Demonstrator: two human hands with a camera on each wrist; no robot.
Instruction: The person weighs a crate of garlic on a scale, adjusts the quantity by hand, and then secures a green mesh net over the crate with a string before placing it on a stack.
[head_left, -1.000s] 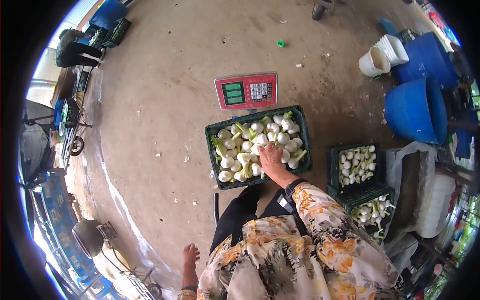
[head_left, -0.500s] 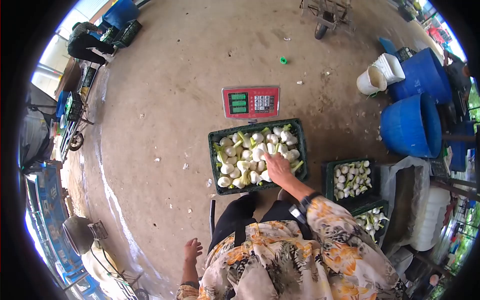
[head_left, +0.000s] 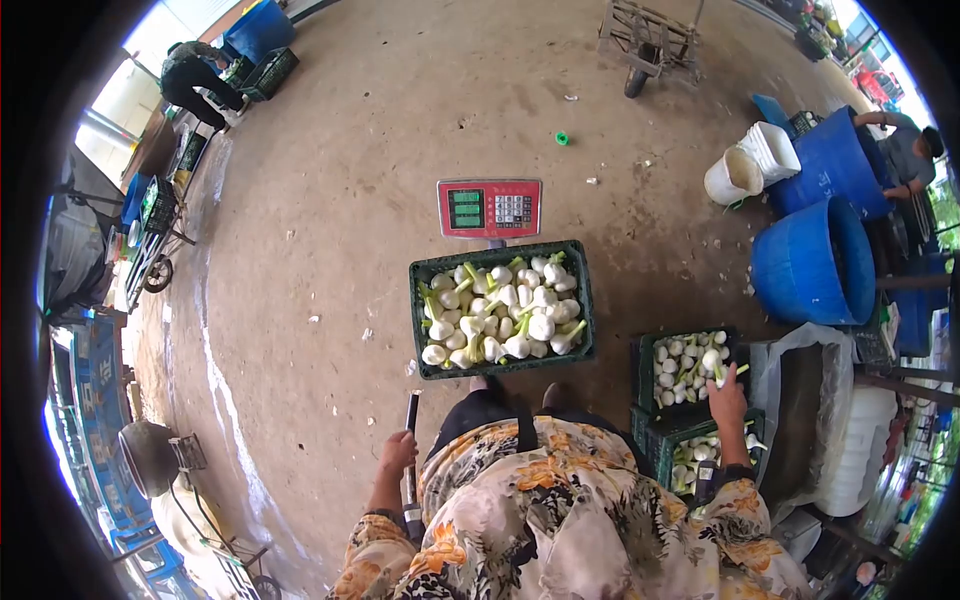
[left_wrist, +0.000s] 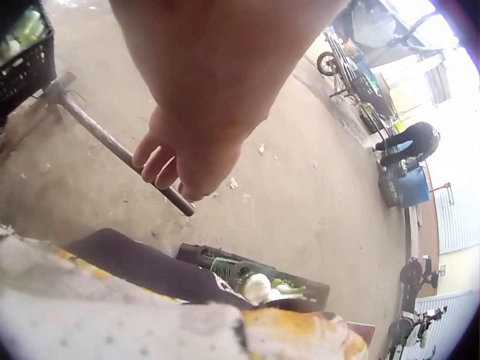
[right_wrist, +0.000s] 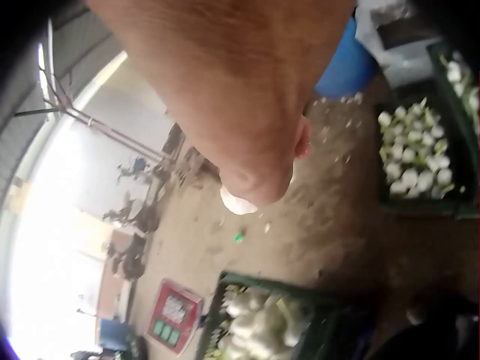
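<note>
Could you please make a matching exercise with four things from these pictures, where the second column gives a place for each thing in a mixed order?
Things:
1. scale
2. big crate of white bulbs
3. right hand
4. left hand

Places:
A. at the crate stacked to the person's right
B. on a dark metal bar near the floor
C. just behind the big crate, display facing up
D. on the concrete right in front of the person's feet

Pairs: 1-C, 2-D, 3-A, 4-B
</note>
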